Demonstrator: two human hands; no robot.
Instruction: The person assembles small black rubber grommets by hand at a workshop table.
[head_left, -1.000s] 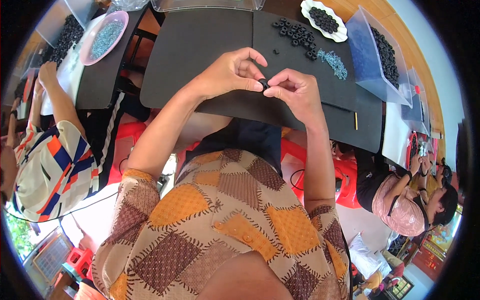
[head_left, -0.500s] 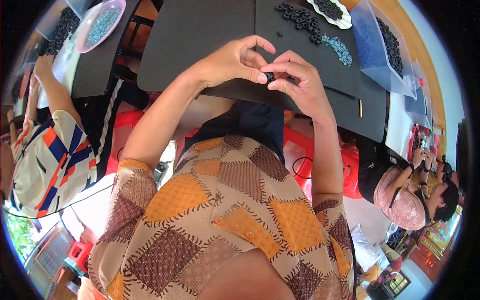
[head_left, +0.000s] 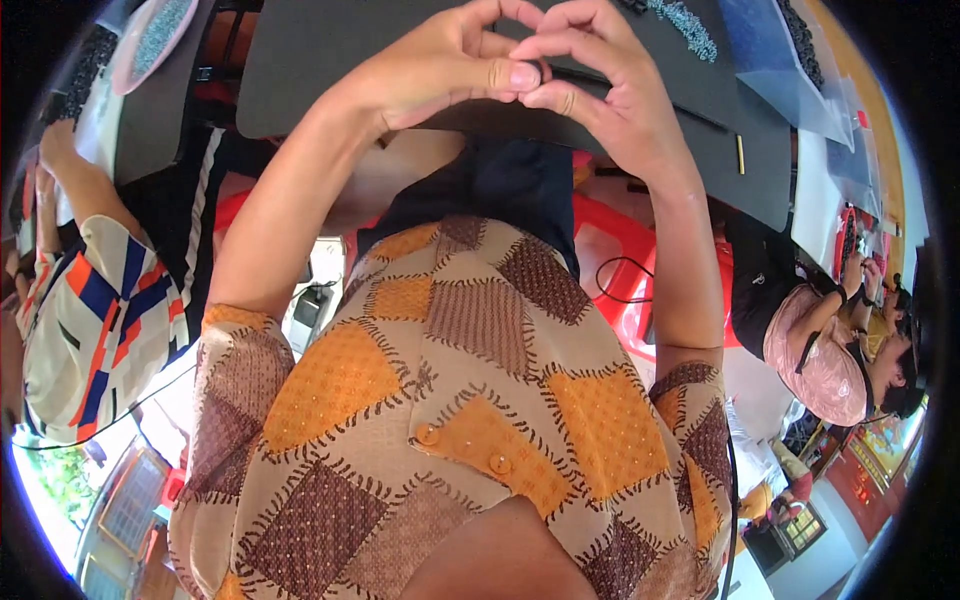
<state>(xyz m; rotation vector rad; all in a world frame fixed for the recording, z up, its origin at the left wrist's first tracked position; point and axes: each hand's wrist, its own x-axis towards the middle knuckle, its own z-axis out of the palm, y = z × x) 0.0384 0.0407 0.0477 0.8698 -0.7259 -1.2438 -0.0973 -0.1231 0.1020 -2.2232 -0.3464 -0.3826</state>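
Between both hands, above the near edge of the black table [head_left: 310, 70], is a small round black part [head_left: 534, 69]. My left hand [head_left: 445, 65] pinches it with the thumb in front, its other fingers curled behind. On the other side, my right hand [head_left: 620, 95] grips the same part between thumb and forefinger. The fingertips cover most of it, so its full shape is hidden. Beyond my right hand, a scatter of small blue-grey beads [head_left: 686, 27] lies on the table.
A clear plastic bin [head_left: 765, 70] of black pieces stands at the far right. A short yellow strip [head_left: 741, 154] lies by the table's right edge. At far left is a pink dish [head_left: 128, 75] of blue beads. Co-workers sit at both sides. A red stool [head_left: 620, 250] stands below.
The view has shifted, so the table and both hands sit higher in the picture. Both hands still grip the black part; it now shows less between the fingertips.
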